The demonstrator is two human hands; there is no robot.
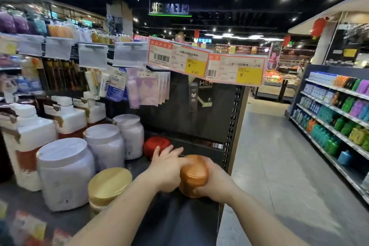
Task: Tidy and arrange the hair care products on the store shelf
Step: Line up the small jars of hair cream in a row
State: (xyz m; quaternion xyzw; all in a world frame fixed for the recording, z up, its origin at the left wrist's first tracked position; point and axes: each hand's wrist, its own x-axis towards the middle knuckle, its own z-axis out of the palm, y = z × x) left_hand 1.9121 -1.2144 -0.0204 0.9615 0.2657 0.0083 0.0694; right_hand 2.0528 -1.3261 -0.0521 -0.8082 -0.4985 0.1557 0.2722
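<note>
Far left: white bottles with brown labels [30,138] stand at the back of the dark shelf [179,219], on its lower deck. Just right of them, 3 lilac tubs with white lids [65,173] run in a diagonal row from near to far. A gold-lidded jar [109,184] stands in front of the row, near the shelf's front edge. Above, hanging packets and tubes [147,90] fill the upper tiers, and clear label holders line the tier edges.

Centre: a red jar [156,146] sits at the back of the shelf, close to the black perforated end panel [199,118]. The left hand [165,171] lies on the left side of the orange jar [193,175], its fingers spread loosely forward over the lid, straight rather than clenched. The right hand [214,182] wraps the jar's right side, its fingers curled under the base in a firm grasp. The orange jar is at the shelf's right front corner; whether it rests on the surface or is lifted cannot be told.

Above centre, 2 orange price tags [207,64] project from the upper tier; one reads 4.90.

Right: a grey tiled aisle floor [279,166] runs back into the store. A second shelf unit [335,118] carries blue, green and purple bottles. Red lanterns [318,27] hang near a pillar under a black ceiling with strip lights.
</note>
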